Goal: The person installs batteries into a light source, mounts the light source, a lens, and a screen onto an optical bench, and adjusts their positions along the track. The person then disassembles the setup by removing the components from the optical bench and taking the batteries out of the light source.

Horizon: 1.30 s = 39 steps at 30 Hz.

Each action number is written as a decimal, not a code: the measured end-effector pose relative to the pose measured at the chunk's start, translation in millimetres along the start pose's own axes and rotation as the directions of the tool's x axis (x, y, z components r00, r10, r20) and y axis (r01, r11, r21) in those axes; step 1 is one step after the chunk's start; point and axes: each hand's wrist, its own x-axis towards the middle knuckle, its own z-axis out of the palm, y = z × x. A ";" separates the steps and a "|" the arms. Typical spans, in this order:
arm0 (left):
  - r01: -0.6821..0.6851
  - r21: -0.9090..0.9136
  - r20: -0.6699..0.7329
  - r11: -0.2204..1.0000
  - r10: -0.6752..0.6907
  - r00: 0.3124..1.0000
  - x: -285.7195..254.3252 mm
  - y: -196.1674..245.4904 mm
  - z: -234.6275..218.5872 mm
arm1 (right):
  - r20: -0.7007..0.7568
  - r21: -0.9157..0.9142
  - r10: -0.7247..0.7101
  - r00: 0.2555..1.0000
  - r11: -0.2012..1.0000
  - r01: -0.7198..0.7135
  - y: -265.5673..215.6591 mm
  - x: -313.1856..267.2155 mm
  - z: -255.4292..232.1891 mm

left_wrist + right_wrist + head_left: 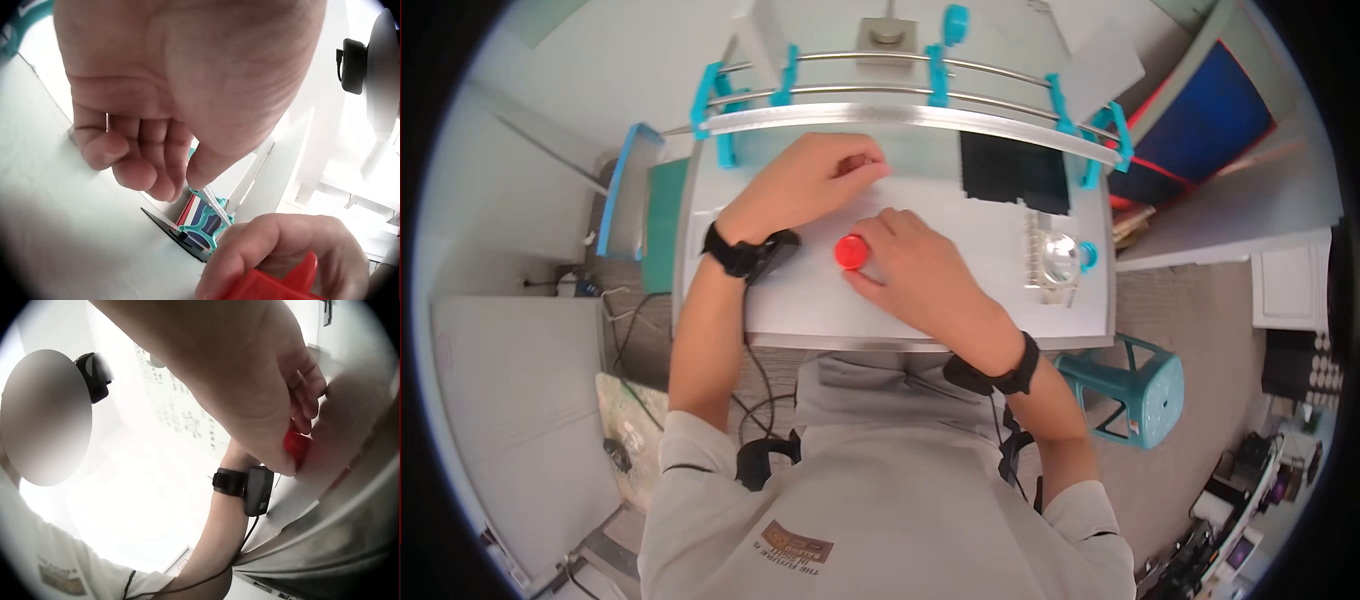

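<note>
On the white table [800, 310], a small red round piece [852, 252] sits between the thumb and fingers of my right hand [930, 275]. Seen from the left wrist, the red piece [265, 289] has a pointed tab sticking up; its exact kind is unclear. In the right wrist view the same hand [269, 406] pinches it close over the tabletop. My left hand [820, 172] hovers further back and to the left, fingers loosely bent. Nothing lies in its palm in the left wrist view, where the left hand [181, 87] fills the upper middle.
A metal bar [900, 115] with teal brackets [938, 80] spans the table's back. Toward the right lie a black cloth [1012, 172], a shiny silver round object [1060, 258] and a small teal piece [1088, 256]. A teal stool [1155, 400] stands right of the table.
</note>
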 end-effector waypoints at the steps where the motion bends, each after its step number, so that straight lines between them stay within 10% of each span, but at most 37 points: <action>1: 0.022 0.025 -0.003 0.999 -0.022 1.000 -0.3 1.2 -1.2 | -0.003 -0.028 0.023 1.000 0.999 -0.023 -0.2 -1.9 -3.6; 7: 0.072 0.014 -0.024 0.997 -0.071 0.997 0.2 6.4 -1.4 | -0.049 0.008 0.022 0.999 1.000 -0.021 5.6 -33.6 -50.2; 14: 0.064 0.125 0.018 0.990 -0.067 0.998 -3.4 10.6 -5.4 | -0.269 -0.318 0.510 0.817 0.753 -0.576 43.0 -109.5 -120.5; 20: 0.090 0.123 0.093 0.988 -0.102 0.990 -10.1 21.5 -19.5 | -0.430 -0.528 0.362 0.827 0.643 -0.555 51.3 -120.9 -96.1; 26: 0.132 0.092 0.061 0.987 -0.138 0.989 -18.4 17.0 -27.4 | -0.451 -0.352 0.600 0.661 0.561 -0.749 20.7 -127.4 -99.8; 39: 0.105 0.141 0.090 0.984 -0.118 0.989 -19.0 15.9 -22.4 | -0.451 -0.184 0.661 0.600 0.589 -0.787 24.6 -134.5 -91.4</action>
